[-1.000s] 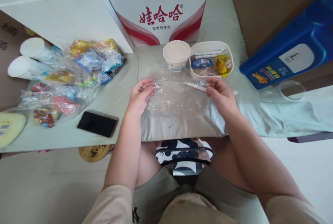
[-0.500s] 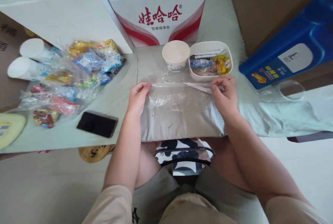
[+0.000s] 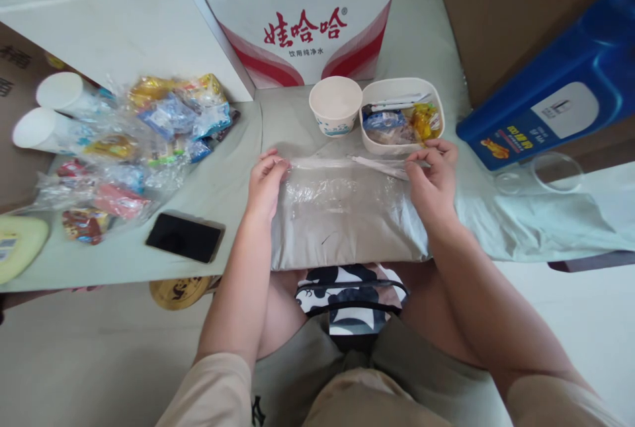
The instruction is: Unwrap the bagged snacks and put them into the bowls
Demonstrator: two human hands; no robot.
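Note:
A clear plastic bag [image 3: 322, 192] lies spread on the cloth in front of me, wrinkled and shiny. My left hand [image 3: 268, 179] pinches its upper left corner between thumb and fingers. At the upper right corner, my right hand [image 3: 433, 179] is closed on the plastic. A thin white strip [image 3: 380, 167] runs slantwise from the middle of the bag's upper edge towards the right fingers; whether they grip it too I cannot tell. Just beyond stand a white paper cup [image 3: 336, 106] and a white plastic box [image 3: 401, 143] holding wrapped snacks and thin white packets.
Wrapped snacks [image 3: 169, 116] and two paper cups [image 3: 67, 93] lie to the left, near a black phone [image 3: 185, 237]. A white carton [image 3: 307, 24] stands at the back. On the right are a big blue bottle [image 3: 550, 83] and a clear plastic cup [image 3: 558, 172] on its side.
Both hands have shifted very slightly to the right, still holding the bag's upper corners. The other things have stayed where they were.

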